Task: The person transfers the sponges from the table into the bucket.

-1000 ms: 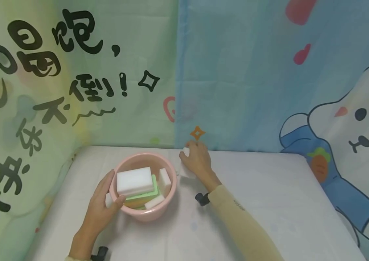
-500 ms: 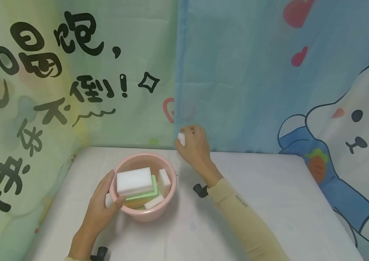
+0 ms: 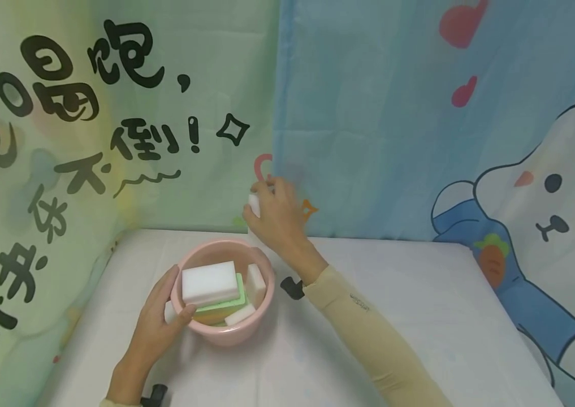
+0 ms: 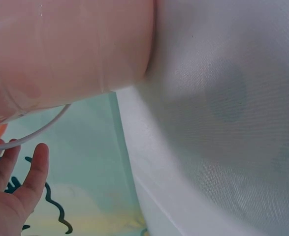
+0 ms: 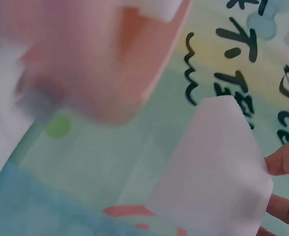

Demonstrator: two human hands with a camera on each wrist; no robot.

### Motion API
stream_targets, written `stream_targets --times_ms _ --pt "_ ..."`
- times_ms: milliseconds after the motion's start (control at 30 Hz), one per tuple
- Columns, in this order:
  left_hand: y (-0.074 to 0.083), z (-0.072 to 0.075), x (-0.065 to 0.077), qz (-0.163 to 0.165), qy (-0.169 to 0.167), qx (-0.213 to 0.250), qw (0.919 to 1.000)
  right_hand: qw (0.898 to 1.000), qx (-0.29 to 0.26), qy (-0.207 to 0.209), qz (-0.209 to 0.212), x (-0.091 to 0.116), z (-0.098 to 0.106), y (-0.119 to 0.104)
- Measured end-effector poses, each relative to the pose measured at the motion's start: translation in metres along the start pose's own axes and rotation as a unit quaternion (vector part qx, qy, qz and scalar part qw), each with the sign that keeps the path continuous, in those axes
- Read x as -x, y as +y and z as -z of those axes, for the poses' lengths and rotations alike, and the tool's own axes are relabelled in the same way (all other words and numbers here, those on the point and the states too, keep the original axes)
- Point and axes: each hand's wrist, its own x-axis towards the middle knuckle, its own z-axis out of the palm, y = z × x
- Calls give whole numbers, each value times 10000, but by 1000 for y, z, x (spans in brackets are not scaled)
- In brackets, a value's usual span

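A pink bucket (image 3: pixel 231 337) stands on the white-covered table, holding a large white foam-like block (image 3: pixel 211 284), a green sponge-like slab (image 3: pixel 241 289) and smaller white pieces (image 3: pixel 255 284). My left hand (image 3: pixel 152 330) grips its left side, thumb at the rim and fingers along the outside. In the left wrist view, those fingers (image 4: pixel 36 169) extend near the grey bail handle (image 4: pixel 41 130). Beyond the bucket's right rear rim, my right hand (image 3: pixel 279 220) pinches a white foam-like block (image 5: pixel 218 167) above the table. Most of that block is hidden by the hand in the head view.
Printed cloth (image 3: pixel 368 141) hangs behind the table and along its left side. The white table surface (image 3: pixel 419 316) extends to the right of the bucket. Dark wrist mounts (image 3: pixel 292 288) sit at both wrists.
My right hand has lifted the white block up from the table's back part and carried it left towards the bucket. The left hand and bucket have stayed in place.
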Motion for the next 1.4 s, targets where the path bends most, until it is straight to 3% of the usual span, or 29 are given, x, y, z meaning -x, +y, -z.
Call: stream_targets --times_ms 367,667,1033,1400 --pt "-1 0 -1 48 -45 10 10000 9981 362 -357 337 -20 -9 -37" --pt "-3 -1 -1 -17 -60 120 9999 9954 525 -551 574 -21 -29 -61" --pt "-5 -2 -2 -6 3 40 10000 9960 450 -610 478 -20 -43 -66" --pt "-4 -2 -2 -74 56 5 10000 9940 761 -531 584 -15 -54 -65"
